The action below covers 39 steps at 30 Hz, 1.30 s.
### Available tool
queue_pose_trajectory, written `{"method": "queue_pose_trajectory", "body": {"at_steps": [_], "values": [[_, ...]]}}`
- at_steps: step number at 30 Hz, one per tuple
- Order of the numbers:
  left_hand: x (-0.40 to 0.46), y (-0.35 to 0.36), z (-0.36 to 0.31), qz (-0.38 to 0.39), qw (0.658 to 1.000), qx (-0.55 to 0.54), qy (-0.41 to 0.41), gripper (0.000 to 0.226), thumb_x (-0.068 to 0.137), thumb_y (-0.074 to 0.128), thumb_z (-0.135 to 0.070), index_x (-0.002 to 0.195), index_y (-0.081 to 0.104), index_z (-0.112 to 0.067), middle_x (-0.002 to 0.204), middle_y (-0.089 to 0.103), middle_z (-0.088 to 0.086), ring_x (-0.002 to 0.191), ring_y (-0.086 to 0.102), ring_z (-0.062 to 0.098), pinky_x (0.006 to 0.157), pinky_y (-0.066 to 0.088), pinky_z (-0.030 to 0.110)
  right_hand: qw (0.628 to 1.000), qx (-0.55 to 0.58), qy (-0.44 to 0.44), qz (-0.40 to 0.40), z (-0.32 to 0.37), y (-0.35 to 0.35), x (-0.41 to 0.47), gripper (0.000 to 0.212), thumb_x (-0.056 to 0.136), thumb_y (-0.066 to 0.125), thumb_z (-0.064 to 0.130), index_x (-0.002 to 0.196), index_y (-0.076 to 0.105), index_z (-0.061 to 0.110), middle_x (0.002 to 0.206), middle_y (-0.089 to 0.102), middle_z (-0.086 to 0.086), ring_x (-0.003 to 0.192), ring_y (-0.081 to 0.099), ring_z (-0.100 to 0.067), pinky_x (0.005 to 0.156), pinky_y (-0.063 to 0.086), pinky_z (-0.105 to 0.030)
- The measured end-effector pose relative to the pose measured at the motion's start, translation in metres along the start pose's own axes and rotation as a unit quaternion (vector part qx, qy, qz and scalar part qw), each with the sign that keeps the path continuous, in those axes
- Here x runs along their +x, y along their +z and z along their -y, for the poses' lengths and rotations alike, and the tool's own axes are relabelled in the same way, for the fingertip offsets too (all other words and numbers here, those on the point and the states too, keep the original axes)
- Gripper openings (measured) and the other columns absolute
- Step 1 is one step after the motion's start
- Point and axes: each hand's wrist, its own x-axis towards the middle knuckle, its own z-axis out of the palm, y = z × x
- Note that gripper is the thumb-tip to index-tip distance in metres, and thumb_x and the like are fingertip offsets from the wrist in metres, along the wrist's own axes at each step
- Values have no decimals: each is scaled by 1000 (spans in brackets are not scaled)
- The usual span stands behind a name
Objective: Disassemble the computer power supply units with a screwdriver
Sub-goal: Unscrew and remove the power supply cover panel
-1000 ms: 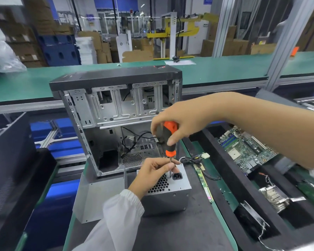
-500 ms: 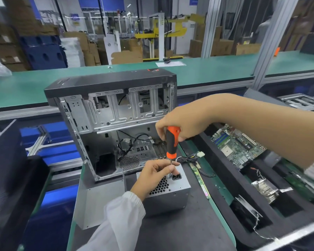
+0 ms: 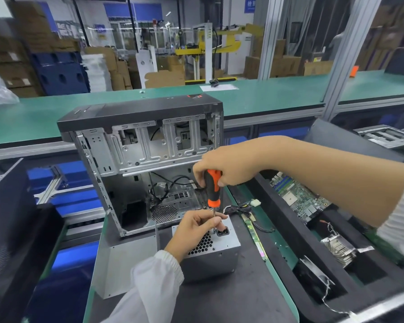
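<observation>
A grey metal power supply unit stands on the dark mat in front of an opened computer case. My right hand grips the orange and black handle of a screwdriver, held upright with its tip down on the unit's top face beside the power socket. My left hand rests on the unit's honeycomb grille, and its fingertips pinch the screwdriver's thin shaft near the tip. The screw itself is hidden by my fingers.
A loose metal side panel lies left of the unit. A cable bundle with a white connector trails to the right. A black foam tray at the right holds a motherboard and a heatsink. A green conveyor belt runs behind.
The screwdriver handle has turned a little in my right hand. My left hand stays on the shaft. The view has shifted slightly.
</observation>
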Motion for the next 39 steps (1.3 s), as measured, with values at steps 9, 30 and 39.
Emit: {"method": "queue_pose_trajectory", "body": {"at_steps": [9,30,39], "values": [[0,2,-3,3,1000,15,15,31,96,58,-8,70,73,-16,78,73,0,111,65,13,86,46,16,974,-117,110,-158,1,9,9,59,91,30,69,68,41,15,64,44,-1,53,46,-16,47,34,-29],[-2,3,-2,-2,1000,16,5,23,96,57,-5,83,75,0,82,74,2,104,67,13,90,49,21,1000,12,-12,7,-19,-9,6,40,85,69,28,117,46,31,94,57,-2,79,61,-28,70,54,-45],[-4,1,-1,-3,1000,5,-5,22,96,58,-10,83,77,-9,92,75,7,113,64,14,91,46,18,992,-85,52,-74,-11,4,16,41,98,43,47,98,55,8,70,67,-6,62,67,-22,64,54,-35]]}}
